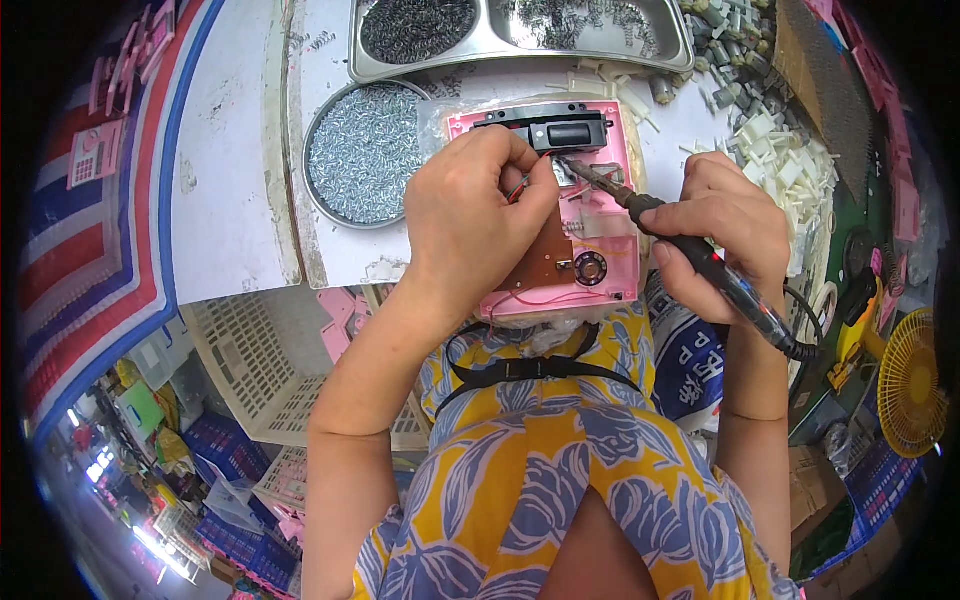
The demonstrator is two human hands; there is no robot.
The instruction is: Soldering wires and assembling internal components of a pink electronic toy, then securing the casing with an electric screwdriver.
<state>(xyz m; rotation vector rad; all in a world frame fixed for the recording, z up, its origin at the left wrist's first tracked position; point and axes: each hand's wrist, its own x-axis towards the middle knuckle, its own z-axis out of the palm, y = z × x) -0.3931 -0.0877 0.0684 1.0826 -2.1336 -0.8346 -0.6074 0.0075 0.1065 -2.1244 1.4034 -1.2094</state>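
A pink plastic housing (627, 250) lies open in front of me, its inside showing. It holds a black plastic part (572, 134) at the far end, a brown circuit board (540, 262) and a round black part (591, 267). My left hand (478, 195) is over the housing's left side, thumb and fingers pinched on thin red and green wires (518, 188). My right hand (728, 232) grips a black soldering iron (700, 258). Its tip points left, at or close to a small metal part beside my left fingertips; whether they touch I cannot tell.
A round dish (309, 170) of small silver screws stands left of the housing. Beyond is a steel tray (485, 62) with dark springs. White plastic pieces (785, 165) and grey cylinders pile up at right. A cream basket (250, 370) sits lower left, a yellow fan (912, 383) far right.
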